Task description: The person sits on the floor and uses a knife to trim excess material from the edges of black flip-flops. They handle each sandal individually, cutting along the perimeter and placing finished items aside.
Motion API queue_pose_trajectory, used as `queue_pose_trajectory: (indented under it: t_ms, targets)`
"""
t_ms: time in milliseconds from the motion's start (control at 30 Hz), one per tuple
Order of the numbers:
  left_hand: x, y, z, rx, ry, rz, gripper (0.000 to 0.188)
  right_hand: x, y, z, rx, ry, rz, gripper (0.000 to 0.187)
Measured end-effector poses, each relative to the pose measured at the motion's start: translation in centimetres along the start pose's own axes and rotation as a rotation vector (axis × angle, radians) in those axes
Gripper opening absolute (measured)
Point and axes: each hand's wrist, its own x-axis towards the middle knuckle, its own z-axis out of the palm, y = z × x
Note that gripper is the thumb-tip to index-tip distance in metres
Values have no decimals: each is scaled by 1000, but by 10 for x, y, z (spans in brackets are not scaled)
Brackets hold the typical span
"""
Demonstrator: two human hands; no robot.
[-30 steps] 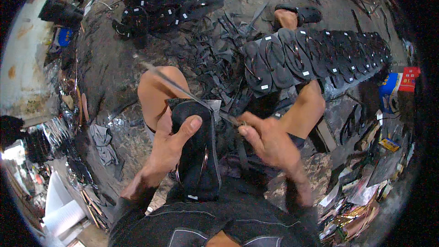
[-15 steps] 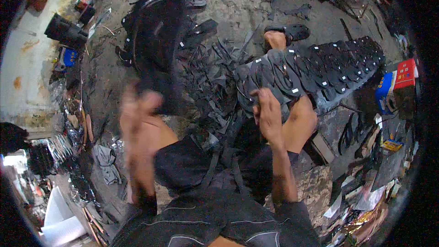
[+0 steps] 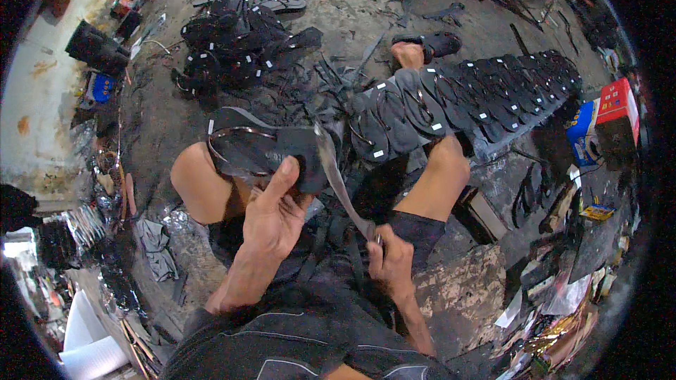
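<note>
A black flip-flop [image 3: 257, 153], with a shiny strap and a small white tag, is gripped at one end by my left hand [image 3: 274, 214]. My thumb lies on top of its sole and the fingers are underneath. My right hand [image 3: 391, 260] is closed round the handle of a long, curved, greyish knife [image 3: 336, 177]. The blade slants up and left, its tip by the flip-flop's right end; whether they touch I cannot tell. To the right, rows of black flip-flops [image 3: 433, 102] with white tags overlap along a low support. More flip-flops [image 3: 243, 35] are piled at the far left.
Dark scraps [image 3: 338, 74] litter the floor between the pile and the rows. A red and blue box [image 3: 605, 123] stands at the right. My bare knees flank the work, and my sandalled foot [image 3: 422, 49] is beyond the rows. A grey cloth [image 3: 158, 250] lies at the left.
A large, blurred dark shape at the left is gone, uncovering the pile. My left hand has come inward and now shows the flip-flop. My right hand has moved down and left, the knife now plainly visible.
</note>
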Motion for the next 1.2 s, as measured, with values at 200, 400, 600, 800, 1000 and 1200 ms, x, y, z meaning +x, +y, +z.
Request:
queue_pose_trajectory:
  t_ms: [200, 400, 600, 800, 1000, 1200]
  targets:
    - [-9, -10, -43, 121, -29, -38, 34, 59, -33, -49, -156, -241, -8, 32]
    - [-11, -5, -73, 235, -49, -65, 51, 92, -44, -46, -8, -512, 18, 29]
    - [-14, 1, -68, 575, 37, -231, 72, 96, -9, 35, 575, -204, 244, 32]
    - [180, 100, -3, -38, -1, 204, 20, 20, 75, -41, 625, 195, 485, 42]
    - [199, -197, -88, 555, 20, -408, 127, 36, 65, -55, 764, 492, 626, 46]
    - [221, -231, -69, 739, 394, 237, 113, 46, 61, -9, 731, 318, 567, 34]
